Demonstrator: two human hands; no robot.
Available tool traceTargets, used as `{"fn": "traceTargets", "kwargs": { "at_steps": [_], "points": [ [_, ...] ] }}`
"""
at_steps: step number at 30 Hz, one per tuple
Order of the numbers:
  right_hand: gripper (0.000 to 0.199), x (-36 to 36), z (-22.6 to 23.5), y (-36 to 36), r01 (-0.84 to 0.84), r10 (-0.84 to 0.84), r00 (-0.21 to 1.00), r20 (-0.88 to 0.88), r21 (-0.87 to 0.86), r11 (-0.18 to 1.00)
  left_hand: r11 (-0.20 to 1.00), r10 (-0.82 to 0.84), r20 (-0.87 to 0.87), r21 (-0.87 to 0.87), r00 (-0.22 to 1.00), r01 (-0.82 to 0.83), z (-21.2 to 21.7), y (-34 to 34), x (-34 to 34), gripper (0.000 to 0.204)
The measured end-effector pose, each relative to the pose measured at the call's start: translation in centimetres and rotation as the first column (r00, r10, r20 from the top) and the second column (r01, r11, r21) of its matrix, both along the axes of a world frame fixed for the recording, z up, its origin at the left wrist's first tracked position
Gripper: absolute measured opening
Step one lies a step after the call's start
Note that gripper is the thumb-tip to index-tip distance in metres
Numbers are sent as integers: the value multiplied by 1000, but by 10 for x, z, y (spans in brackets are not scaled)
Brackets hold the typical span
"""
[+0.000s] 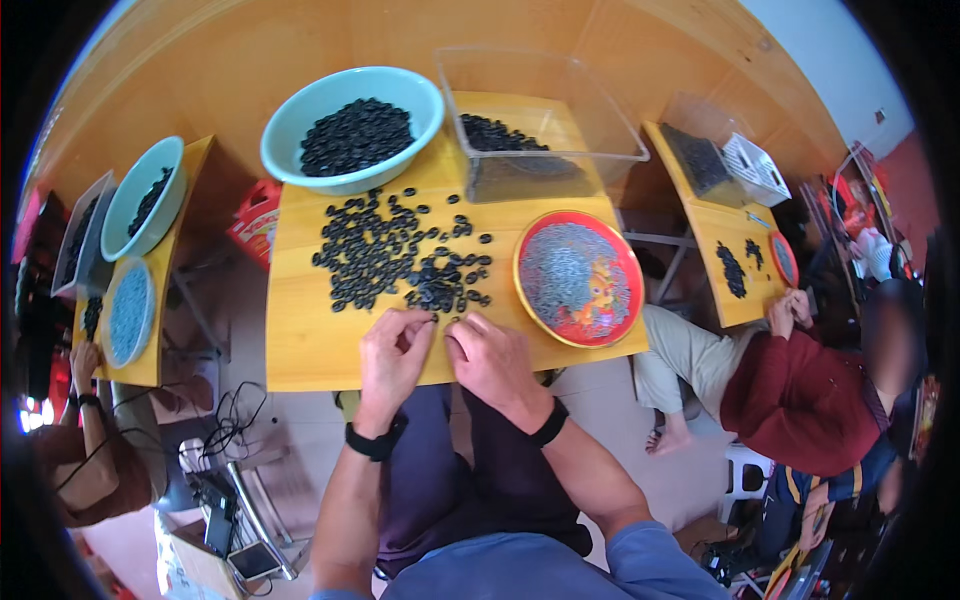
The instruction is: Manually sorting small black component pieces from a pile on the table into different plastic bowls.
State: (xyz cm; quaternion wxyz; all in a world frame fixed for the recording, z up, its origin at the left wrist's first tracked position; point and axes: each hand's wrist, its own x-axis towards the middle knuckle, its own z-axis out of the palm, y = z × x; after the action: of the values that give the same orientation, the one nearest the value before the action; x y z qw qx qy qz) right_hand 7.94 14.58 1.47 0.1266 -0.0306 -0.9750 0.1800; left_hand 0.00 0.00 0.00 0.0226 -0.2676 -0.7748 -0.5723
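Near the front edge of the yellow table (300,345), my left hand (393,358) pinches a small black piece, of which only a dark bit shows at the fingertips. My right hand (492,362) is closed beside it, thumb against forefinger; what it holds is too small to make out. The two hands are a little apart. Just beyond them lies a loose spread of shiny black oval pieces (365,250), with a denser heap (437,283) nearest my fingers. To the right, a round red tray (630,290) with a yellow rim holds many thin grey metal-looking bits (565,270).
At the back stand a light-green basin (275,150) full of black pieces and a clear plastic bin (610,150) holding more. Co-workers sit at side tables: a person in a dark red top (800,390) at right, another person's hand (85,365) at left. Cables (235,425) lie lower left.
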Motion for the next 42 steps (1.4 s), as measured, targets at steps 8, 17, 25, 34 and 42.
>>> {"fn": "traceTargets", "kwargs": {
  "at_steps": [8,17,25,34,42],
  "points": [
    [9,4,8,-10,87,-198,979,46,-976,201,977,-171,264,170,949,129,-7,-4,-1,10],
    [11,22,17,7,77,-202,976,-84,-731,678,952,-242,440,278,865,124,-7,-5,-1,11],
    [6,77,58,152,470,-470,871,142,37,882,980,-178,398,155,900,125,-3,-4,-2,12],
    [7,73,53,168,434,-458,822,338,147,889,984,-153,342,138,927,111,-1,-6,1,11],
    [4,63,61,167,485,-482,874,56,-117,867,986,-139,365,133,921,97,-3,-4,-1,12]
  ]
}}
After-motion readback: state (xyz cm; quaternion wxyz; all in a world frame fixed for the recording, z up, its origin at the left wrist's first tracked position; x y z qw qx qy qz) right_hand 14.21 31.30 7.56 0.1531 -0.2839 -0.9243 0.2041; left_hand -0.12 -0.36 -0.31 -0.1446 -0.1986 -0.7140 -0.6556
